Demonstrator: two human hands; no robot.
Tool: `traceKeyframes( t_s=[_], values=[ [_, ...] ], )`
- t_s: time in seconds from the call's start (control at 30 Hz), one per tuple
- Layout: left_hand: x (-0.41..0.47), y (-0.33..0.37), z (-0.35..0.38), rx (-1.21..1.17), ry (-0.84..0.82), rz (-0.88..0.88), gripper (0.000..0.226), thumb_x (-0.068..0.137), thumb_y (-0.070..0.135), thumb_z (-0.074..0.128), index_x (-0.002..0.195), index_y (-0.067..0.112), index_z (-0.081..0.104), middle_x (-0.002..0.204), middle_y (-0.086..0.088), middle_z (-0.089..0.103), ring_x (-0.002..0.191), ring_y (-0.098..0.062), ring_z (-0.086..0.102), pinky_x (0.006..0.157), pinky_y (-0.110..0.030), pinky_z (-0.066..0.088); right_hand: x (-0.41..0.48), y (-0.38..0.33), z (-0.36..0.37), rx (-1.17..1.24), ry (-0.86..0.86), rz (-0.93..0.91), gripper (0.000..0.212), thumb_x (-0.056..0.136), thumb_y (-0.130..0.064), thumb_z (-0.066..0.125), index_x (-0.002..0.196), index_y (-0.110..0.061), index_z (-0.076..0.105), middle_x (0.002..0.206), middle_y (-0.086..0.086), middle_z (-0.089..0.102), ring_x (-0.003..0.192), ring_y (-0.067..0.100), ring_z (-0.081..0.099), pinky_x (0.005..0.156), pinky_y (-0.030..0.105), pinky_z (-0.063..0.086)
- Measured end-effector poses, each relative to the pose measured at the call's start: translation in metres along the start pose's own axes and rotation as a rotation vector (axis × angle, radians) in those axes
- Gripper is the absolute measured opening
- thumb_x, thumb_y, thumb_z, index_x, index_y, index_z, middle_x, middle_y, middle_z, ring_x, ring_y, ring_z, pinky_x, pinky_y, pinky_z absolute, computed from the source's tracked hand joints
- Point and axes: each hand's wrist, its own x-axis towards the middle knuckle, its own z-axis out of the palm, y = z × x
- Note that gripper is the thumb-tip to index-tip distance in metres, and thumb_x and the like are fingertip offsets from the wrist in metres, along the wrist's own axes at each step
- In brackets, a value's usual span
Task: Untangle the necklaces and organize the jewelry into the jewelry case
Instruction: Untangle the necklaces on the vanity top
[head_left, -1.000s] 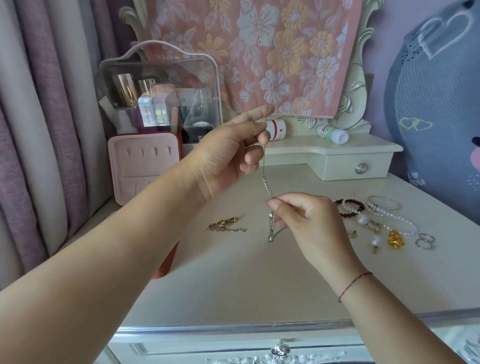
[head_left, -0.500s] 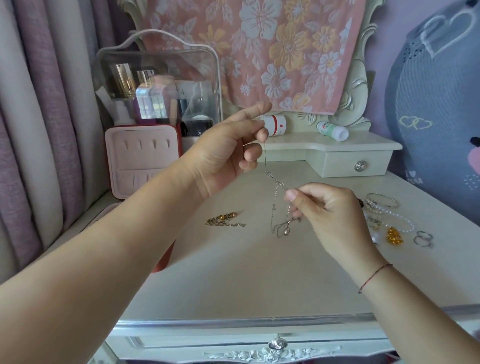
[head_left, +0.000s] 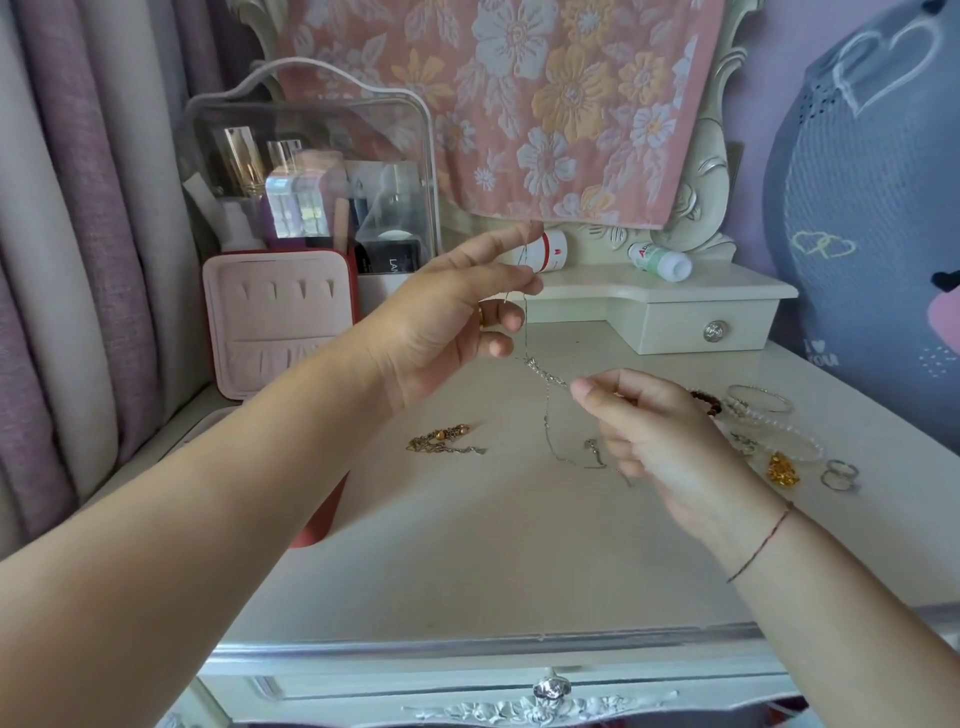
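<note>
A thin silver necklace (head_left: 546, 415) hangs tangled in the air over the dressing table. My left hand (head_left: 447, 322) pinches its upper end between thumb and forefinger. Lower and to the right, my right hand (head_left: 654, 431) pinches the knotted part, and the loose loop drops below it. A gold-coloured chain (head_left: 441, 439) lies on the table (head_left: 467, 545) under my left hand. The pink jewelry case (head_left: 278, 317) stands open at the back left, its lid upright. More jewelry lies at the right: a dark bead bracelet (head_left: 709, 402), a pearl strand (head_left: 789, 431), a gold piece (head_left: 782, 470), silver rings (head_left: 839, 475).
A clear cosmetics box (head_left: 311, 182) stands behind the case. Two small bottles (head_left: 660, 260) lie on a raised shelf with a drawer (head_left: 711, 330). A floral cloth hangs over the mirror. Curtains are at the left, a large plush at the right.
My right hand has moved right and slightly up, pulling the knotted part sideways away from the left hand. The loop now hangs lower. The left hand stays put.
</note>
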Motion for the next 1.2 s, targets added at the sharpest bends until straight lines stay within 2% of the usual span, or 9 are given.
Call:
traceKeyframes(
  t_s=[0.13,0.3,0.47,0.57,0.7,0.83,0.93,1.07,1.2],
  values=[
    [-0.001,0.000,0.001,0.033,0.003,0.019,0.044,0.095,0.002,0.051,0.135,0.021,0.054,0.091,-0.003,0.059,0.058,-0.010,0.050,0.047,-0.019,0.041,0.001,0.004,0.003,-0.033,-0.004,-0.103,0.004,0.083,-0.023,0.071,0.082,-0.019,0.071,0.065,0.008,0.030,0.048,0.011,0.022,0.049,0.027,0.017],
    [-0.001,0.001,-0.005,0.061,0.008,0.058,0.047,0.093,0.003,0.056,0.133,0.027,0.053,0.095,-0.002,0.057,0.064,-0.010,0.055,0.058,-0.022,0.048,-0.002,0.010,0.004,-0.044,-0.051,-0.139,0.013,0.091,-0.015,0.062,0.084,-0.017,0.074,0.054,-0.006,0.029,0.045,0.009,0.021,0.042,0.020,0.017],
    [-0.002,-0.009,-0.014,0.447,0.002,0.176,0.068,0.089,-0.005,0.061,0.138,0.037,0.041,0.100,-0.003,0.053,0.068,-0.012,0.054,0.068,-0.026,0.050,-0.002,0.007,0.005,-0.118,-0.027,-0.205,0.021,0.094,-0.018,0.057,0.077,-0.015,0.070,0.057,0.004,0.029,0.046,0.010,0.022,0.043,0.018,0.021],
    [-0.006,-0.014,-0.015,0.686,-0.022,0.199,0.085,0.082,-0.002,0.070,0.141,0.045,0.031,0.103,-0.003,0.052,0.068,-0.009,0.051,0.068,-0.020,0.049,-0.002,0.003,0.003,-0.096,-0.004,-0.201,0.023,0.096,-0.017,0.055,0.077,-0.014,0.067,0.057,0.004,0.029,0.043,0.008,0.021,0.041,0.016,0.020],
    [-0.010,-0.017,-0.013,0.833,-0.050,0.190,0.095,0.080,0.001,0.074,0.149,0.039,0.021,0.099,-0.003,0.062,0.073,-0.012,0.055,0.076,-0.023,0.053,-0.003,0.001,0.004,-0.115,0.006,-0.218,0.022,0.096,-0.016,0.054,0.079,-0.011,0.066,0.052,0.001,0.030,0.041,0.006,0.021,0.040,0.013,0.021],
    [-0.011,-0.018,-0.011,0.961,-0.093,0.215,0.102,0.079,-0.003,0.072,0.153,0.034,0.013,0.085,0.005,0.069,0.063,-0.003,0.058,0.066,-0.011,0.046,-0.002,0.003,0.004,-0.157,0.046,-0.242,0.021,0.097,-0.017,0.054,0.081,-0.007,0.065,0.044,-0.005,0.035,0.041,0.008,0.026,0.042,0.013,0.023],
    [-0.011,-0.019,-0.008,1.065,-0.082,0.272,0.101,0.078,-0.003,0.071,0.153,0.032,0.013,0.080,0.009,0.069,0.066,-0.004,0.061,0.066,-0.010,0.047,-0.001,0.004,0.004,-0.184,0.082,-0.240,0.021,0.097,-0.019,0.053,0.081,-0.009,0.064,0.040,-0.007,0.039,0.041,0.010,0.031,0.042,0.017,0.025],
    [-0.010,-0.017,-0.007,1.032,-0.060,0.257,0.098,0.080,0.004,0.075,0.153,0.032,0.016,0.077,0.009,0.069,0.068,-0.007,0.062,0.071,-0.012,0.048,0.001,0.006,0.003,-0.193,0.114,-0.220,0.024,0.096,-0.021,0.055,0.076,-0.011,0.062,0.040,-0.005,0.043,0.044,0.013,0.035,0.045,0.020,0.028],
    [-0.010,-0.014,-0.011,0.907,-0.005,0.219,0.093,0.082,0.006,0.075,0.153,0.028,0.019,0.080,0.005,0.073,0.070,-0.006,0.066,0.074,-0.010,0.049,0.001,0.008,0.000,-0.208,0.108,-0.192,0.032,0.093,-0.034,0.058,0.071,-0.011,0.060,0.063,0.011,0.056,0.058,0.015,0.042,0.058,0.028,0.032]
  ],
)
